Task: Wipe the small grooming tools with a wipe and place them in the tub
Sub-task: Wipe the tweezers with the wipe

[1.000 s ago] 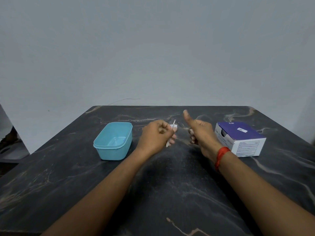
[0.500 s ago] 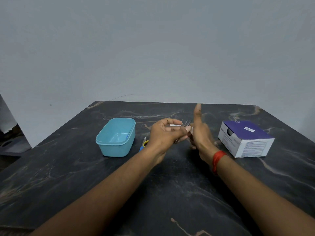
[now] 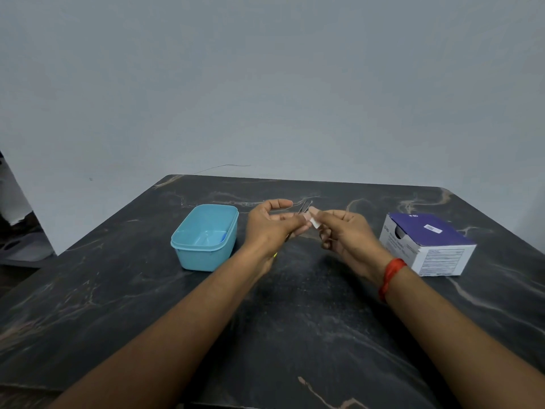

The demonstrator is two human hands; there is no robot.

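- We see the left hand (image 3: 269,230) raised over the middle of the dark marbled counter (image 3: 295,320), palm turned to the right.
- Its fingers (image 3: 277,203) are curled. The index arches free on top, while the thumb and the lower fingers pinch a thin metal tool (image 3: 304,206).
- The tool slants up and away from us. Its 2 slim tips stick out past the fingertips, and most of its length is hidden inside the grip.
- The right hand (image 3: 351,239) meets the left at the tool, so the 2 hands touch at their fingertips.
- The right thumb and forefinger pinch a small white wipe (image 3: 315,223) against the tool, just below its tips. The other right fingers (image 3: 327,239) are curled loosely under the palm.
- A red band (image 3: 390,276) circles the right wrist.
- The light blue tub (image 3: 206,255) stands open on the counter, just left of the left hand and apart from it.
- A small blue patch shows at the tub's right inner wall. We cannot tell what it is.
- A speck of yellow-green peeks out under the left wrist. It is too hidden to name.
- A white box (image 3: 439,258) with a purple top sits on the counter to the right of the right hand, near it but not touching.
- A plain grey wall (image 3: 265,84) rises behind the counter.
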